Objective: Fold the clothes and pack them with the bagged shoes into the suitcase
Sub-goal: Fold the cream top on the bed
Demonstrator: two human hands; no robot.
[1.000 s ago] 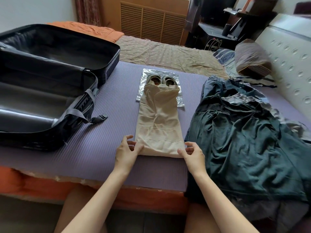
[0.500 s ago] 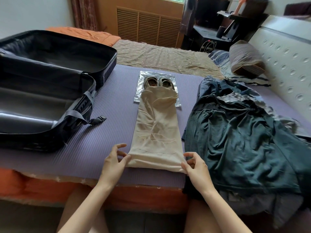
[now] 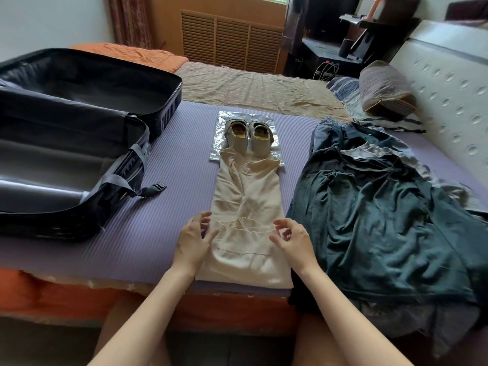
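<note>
beige garment (image 3: 247, 196) folded into a long strip, mid purple mat (image 3: 163, 220), far end overlapping bagged shoes (image 3: 248, 136) | left hand (image 3: 194, 240) and right hand (image 3: 293, 240) at its near sides, fingers loosely spread, gripping nothing | open suitcase (image 3: 66, 223) to the left | dark green clothes pile (image 3: 383, 220) to the right

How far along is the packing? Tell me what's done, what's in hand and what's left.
Done: the beige garment lies folded into a long strip. In hand: the left hand and right hand are at its near end, fingers loose, gripping nothing. Left: folding it shorter, the dark green clothes heaped on the right, the shoes lying on the silver bag, and the open suitcase, which shows nothing packed.
</note>
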